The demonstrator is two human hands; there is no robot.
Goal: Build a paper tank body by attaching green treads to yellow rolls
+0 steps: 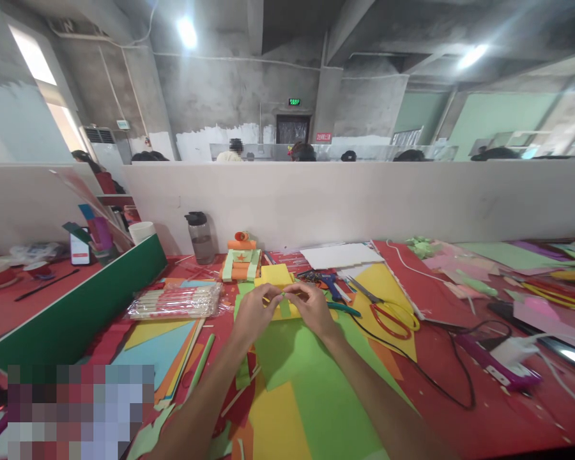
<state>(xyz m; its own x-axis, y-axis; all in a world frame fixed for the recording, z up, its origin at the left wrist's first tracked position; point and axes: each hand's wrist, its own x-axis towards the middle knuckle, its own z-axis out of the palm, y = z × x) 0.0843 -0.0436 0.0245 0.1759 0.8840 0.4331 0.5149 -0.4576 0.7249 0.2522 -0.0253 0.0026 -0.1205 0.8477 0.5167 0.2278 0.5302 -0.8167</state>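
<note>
A: Hands' status?

B: L hand (255, 314) & R hand (311, 311): thumb + index tips brought tog. on each, sm. green bit (283, 295) pinched btwn them; exact shape can't be told.

A: Loc.?

B: Held mid-table, right by yellow paper piece (275, 275), w/ green sheet (316, 377) spread nearer the wearer.

A: Nearby?

B: Scissors (377, 298) laid to R; orange paper model (242, 258) placed behind, slightly L.
</note>
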